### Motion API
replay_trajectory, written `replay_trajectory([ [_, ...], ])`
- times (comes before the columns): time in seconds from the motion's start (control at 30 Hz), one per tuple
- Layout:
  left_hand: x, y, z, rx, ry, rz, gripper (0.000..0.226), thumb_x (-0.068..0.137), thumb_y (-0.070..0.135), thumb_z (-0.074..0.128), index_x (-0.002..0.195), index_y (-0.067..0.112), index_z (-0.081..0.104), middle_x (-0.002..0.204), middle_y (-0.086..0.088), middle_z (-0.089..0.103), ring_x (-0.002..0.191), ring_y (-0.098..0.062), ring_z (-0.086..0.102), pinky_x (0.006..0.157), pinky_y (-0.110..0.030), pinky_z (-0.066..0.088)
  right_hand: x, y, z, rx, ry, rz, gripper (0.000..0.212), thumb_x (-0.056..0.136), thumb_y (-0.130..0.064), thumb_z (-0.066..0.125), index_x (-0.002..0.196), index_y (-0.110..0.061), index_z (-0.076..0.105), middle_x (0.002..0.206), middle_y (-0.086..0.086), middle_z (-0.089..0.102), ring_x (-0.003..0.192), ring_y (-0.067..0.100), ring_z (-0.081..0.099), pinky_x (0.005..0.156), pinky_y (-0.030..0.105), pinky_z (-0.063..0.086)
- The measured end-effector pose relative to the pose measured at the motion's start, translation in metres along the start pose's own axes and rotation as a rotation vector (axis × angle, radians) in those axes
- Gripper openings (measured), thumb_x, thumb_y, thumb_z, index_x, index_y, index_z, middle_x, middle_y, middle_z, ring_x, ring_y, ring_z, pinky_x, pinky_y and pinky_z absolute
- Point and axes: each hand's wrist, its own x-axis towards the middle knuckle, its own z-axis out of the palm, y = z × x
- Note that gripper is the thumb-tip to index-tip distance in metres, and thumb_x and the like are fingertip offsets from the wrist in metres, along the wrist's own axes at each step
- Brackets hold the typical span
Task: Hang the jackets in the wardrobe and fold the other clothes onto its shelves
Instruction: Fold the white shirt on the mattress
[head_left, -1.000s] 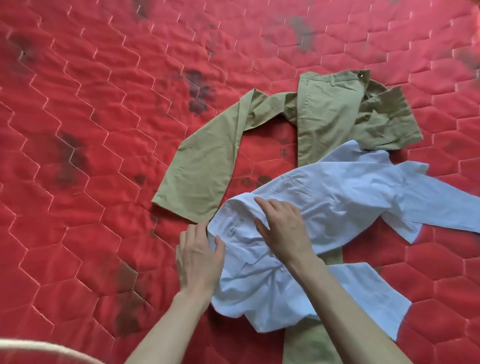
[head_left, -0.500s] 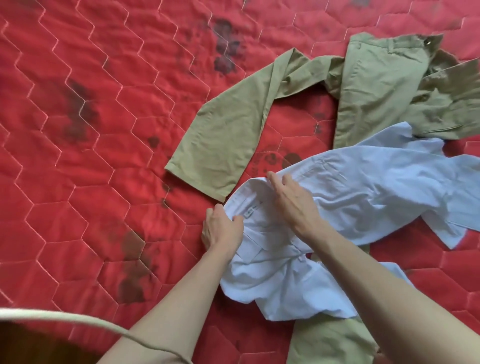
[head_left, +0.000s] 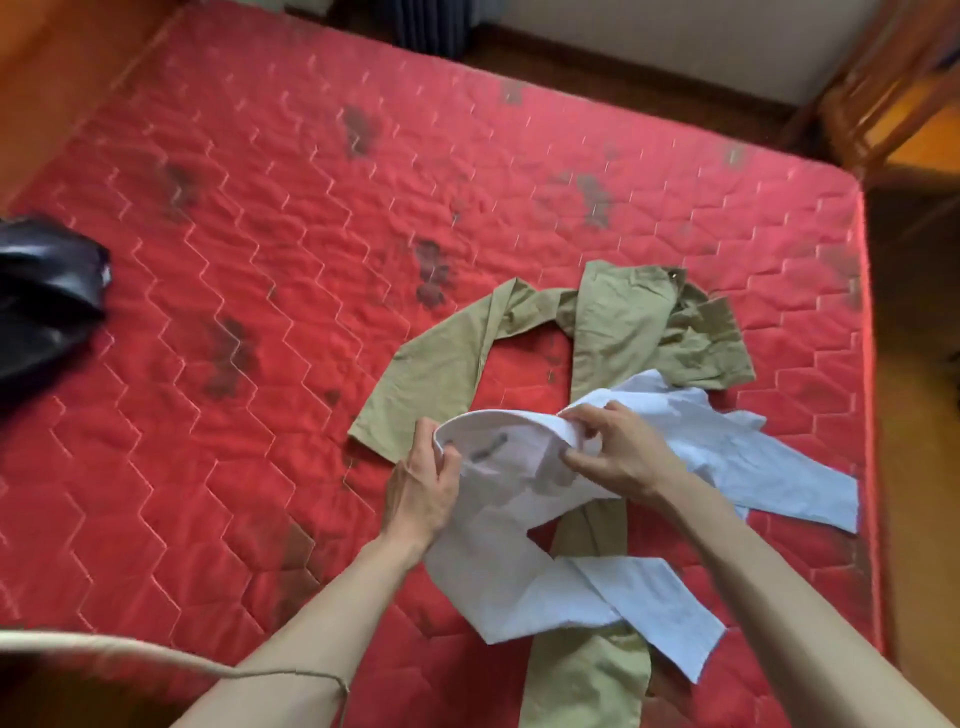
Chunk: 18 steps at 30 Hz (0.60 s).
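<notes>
White cotton is the worry: the shirt (head_left: 524, 499) is lifted only at its collar, in the centre of the frame, while its body and 2 sleeves trail down over the khaki trousers (head_left: 618, 322) lying beneath it on the red mattress (head_left: 260, 260). If the person raises it further, the lower sleeve at lower right may well drag the trouser leg along with it or pull the shirt askew, so any fold would start crooked. A loose collar grip could also let the cloth slip and bunch (the fabric already looks creased).

Both hands are closed on the collar. The left hand (head_left: 423, 491) grips its left end, fingers curled round the edge with the thumb on top. The right hand (head_left: 615, 449) pinches the collar's right side between thumb and fingertips, the other fingers bent.

At the left edge of the frame lies a dark, shiny garment (head_left: 41, 291), possibly a jacket, well apart from the shirt and not yet hung. No wardrobe is in view.
</notes>
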Motion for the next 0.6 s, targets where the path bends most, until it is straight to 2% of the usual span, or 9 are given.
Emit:
replay_trajectory([
  [0.07, -0.003, 0.034, -0.029, 0.010, -0.055, 0.087, 0.006, 0.105, 0.022, 0.048, 0.108, 0.017, 0.048, 0.069, 0.001, 0.055, 0.067, -0.031, 0.061, 0.062, -0.046, 0.048, -0.025, -0.014, -0.041, 0.057, -0.071, -0.015, 0.063, 0.069, -0.039, 0.067, 0.131, -0.032, 0.064, 0.111, -0.003, 0.067, 0.110, 0.016, 0.059, 0.091, 0.033, 0.048],
  [0.1, -0.005, 0.053, -0.045, 0.037, -0.083, 0.144, 0.011, 0.106, 0.025, 0.047, 0.114, 0.017, 0.050, 0.073, -0.002, 0.060, 0.070, -0.033, 0.064, 0.064, -0.046, 0.050, -0.035, -0.021, -0.059, 0.042, -0.064, -0.023, 0.065, 0.066, -0.030, 0.065, 0.131, -0.032, 0.064, 0.116, -0.003, 0.068, 0.114, 0.015, 0.059, 0.095, 0.034, 0.048],
  [0.17, -0.011, 0.087, -0.075, 0.090, -0.139, 0.228, 0.014, 0.108, 0.030, 0.045, 0.117, 0.021, 0.051, 0.078, -0.002, 0.064, 0.073, -0.033, 0.067, 0.066, -0.044, 0.052, -0.055, -0.036, -0.090, -0.013, 0.051, -0.032, 0.057, 0.069, -0.009, 0.066, 0.123, -0.026, 0.071, 0.115, -0.002, 0.070, 0.113, 0.017, 0.061, 0.098, 0.035, 0.048],
  [0.23, -0.018, 0.122, -0.103, 0.110, -0.168, 0.274, 0.013, 0.109, 0.032, 0.044, 0.115, 0.023, 0.050, 0.074, 0.003, 0.060, 0.072, -0.033, 0.066, 0.063, -0.040, 0.048, -0.072, -0.053, -0.117, -0.024, 0.178, -0.026, 0.038, 0.073, -0.005, 0.067, 0.106, -0.022, 0.077, 0.100, 0.001, 0.073, 0.098, 0.021, 0.067, 0.089, 0.042, 0.053],
  [0.3, -0.020, 0.154, -0.128, 0.121, -0.176, 0.332, 0.021, 0.109, 0.036, 0.041, 0.118, 0.019, 0.047, 0.072, 0.002, 0.058, 0.071, -0.036, 0.064, 0.062, -0.036, 0.040, -0.085, -0.073, -0.146, -0.023, 0.296, -0.064, 0.018, 0.072, -0.008, 0.067, 0.084, -0.021, 0.073, 0.079, -0.001, 0.071, 0.078, 0.024, 0.068, 0.072, 0.045, 0.055],
  [0.37, -0.018, 0.185, -0.153, 0.131, -0.192, 0.375, 0.032, 0.109, 0.043, 0.036, 0.123, 0.015, 0.044, 0.078, -0.013, 0.066, 0.076, -0.042, 0.064, 0.064, -0.040, 0.040, -0.099, -0.095, -0.179, -0.039, 0.406, -0.095, 0.016, 0.073, -0.003, 0.070, 0.073, -0.019, 0.068, 0.069, -0.003, 0.068, 0.070, 0.024, 0.065, 0.065, 0.043, 0.053],
  [0.43, -0.016, 0.218, -0.183, 0.132, -0.196, 0.389, 0.035, 0.109, 0.042, 0.037, 0.126, 0.012, 0.043, 0.083, -0.025, 0.067, 0.079, -0.047, 0.066, 0.063, -0.049, 0.046, -0.114, -0.117, -0.210, -0.087, 0.489, -0.152, 0.023, 0.076, -0.002, 0.073, 0.073, -0.023, 0.064, 0.072, -0.006, 0.065, 0.073, 0.025, 0.061, 0.065, 0.040, 0.047],
  [0.5, -0.016, 0.252, -0.214, 0.048, -0.176, 0.451, 0.029, 0.109, 0.043, 0.041, 0.115, 0.015, 0.044, 0.073, -0.019, 0.065, 0.064, -0.038, 0.065, 0.056, -0.054, 0.046, -0.127, -0.137, -0.237, -0.102, 0.544, -0.267, 0.024, 0.083, -0.005, 0.074, 0.082, -0.027, 0.065, 0.084, -0.007, 0.057, 0.082, 0.026, 0.055, 0.073, 0.038, 0.042],
  [0.6, -0.018, 0.298, -0.261, 0.003, -0.094, 0.564, 0.037, 0.101, 0.052, 0.055, 0.092, 0.018, 0.045, 0.062, -0.006, 0.057, 0.050, -0.011, 0.051, 0.049, -0.045, 0.046, -0.143, -0.170, -0.268, -0.002, 0.558, -0.394, 0.015, 0.097, -0.010, 0.065, 0.091, -0.022, 0.059, 0.092, -0.002, 0.054, 0.087, 0.026, 0.053, 0.079, 0.038, 0.044],
])
